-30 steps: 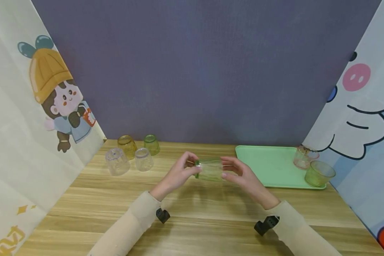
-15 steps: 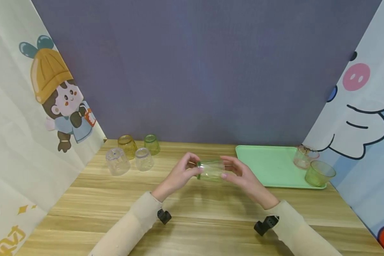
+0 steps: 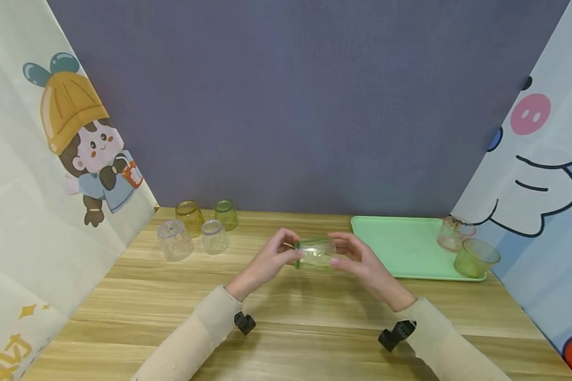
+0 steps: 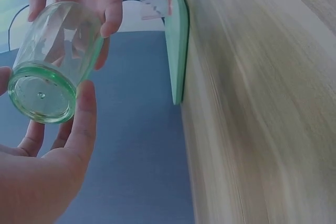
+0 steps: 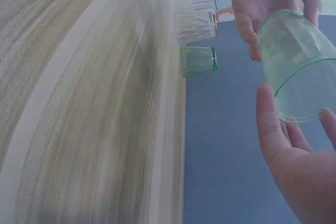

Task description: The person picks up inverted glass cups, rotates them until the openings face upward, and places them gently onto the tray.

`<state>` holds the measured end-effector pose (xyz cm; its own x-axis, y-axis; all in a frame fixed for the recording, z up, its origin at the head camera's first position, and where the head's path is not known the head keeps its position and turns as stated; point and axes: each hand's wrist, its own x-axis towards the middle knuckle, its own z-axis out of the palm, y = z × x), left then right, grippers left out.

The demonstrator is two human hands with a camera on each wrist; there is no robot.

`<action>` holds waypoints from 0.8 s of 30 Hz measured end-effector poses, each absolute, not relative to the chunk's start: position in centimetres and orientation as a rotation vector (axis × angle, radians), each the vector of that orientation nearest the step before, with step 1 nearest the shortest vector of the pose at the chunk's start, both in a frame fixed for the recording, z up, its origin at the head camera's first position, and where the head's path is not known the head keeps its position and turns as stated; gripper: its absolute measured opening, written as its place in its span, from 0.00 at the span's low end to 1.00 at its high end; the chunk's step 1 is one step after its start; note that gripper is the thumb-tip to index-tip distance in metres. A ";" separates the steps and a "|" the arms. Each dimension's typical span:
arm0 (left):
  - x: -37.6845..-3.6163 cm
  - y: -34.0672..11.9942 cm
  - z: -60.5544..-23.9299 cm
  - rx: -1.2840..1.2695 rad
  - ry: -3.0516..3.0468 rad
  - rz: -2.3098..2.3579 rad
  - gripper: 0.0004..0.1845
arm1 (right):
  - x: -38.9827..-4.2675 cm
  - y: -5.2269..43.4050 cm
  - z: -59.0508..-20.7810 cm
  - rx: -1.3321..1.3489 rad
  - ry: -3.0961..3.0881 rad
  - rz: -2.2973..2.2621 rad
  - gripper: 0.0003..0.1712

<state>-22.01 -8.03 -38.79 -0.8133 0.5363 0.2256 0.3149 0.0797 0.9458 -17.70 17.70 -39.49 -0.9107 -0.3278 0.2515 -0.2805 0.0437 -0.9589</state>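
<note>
While the cup lies sideways, off the worktop, at the centre of the head view, my left hand pinches its base and my right hand pinches its rim, thumb against fingers. To steady it well, I'd set the fingertips opposite each other, press lightly on what is probably slick, brittle wall, and move both wrists together so neither end twists out. In the head view, most far-side fingers are hidden, and the clear rim is hard to trace at my right fingertips. My left thumb is cut off at the left wrist view's left edge; the right wrist view crops the cup at its right edge. How firmly I'm pressing, I can't tell.
</note>
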 end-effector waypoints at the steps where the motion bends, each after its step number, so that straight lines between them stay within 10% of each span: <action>1: -22.0 -8.0 -38.8 0.865 2.158 1.820 0.18 | -17.7 17.7 -39.5 -0.654 2.245 -2.044 0.33; 24: -21.8 -9.1 -38.1 0.867 2.197 1.677 0.19 | -17.8 18.1 -38.0 -0.711 2.392 -1.878 0.31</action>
<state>-21.80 -9.06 -38.11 -0.7936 0.5877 0.1574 0.3071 0.1635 0.9375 -17.77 18.10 -37.99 -0.8962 -0.3600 0.2593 -0.3373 0.1732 -0.9253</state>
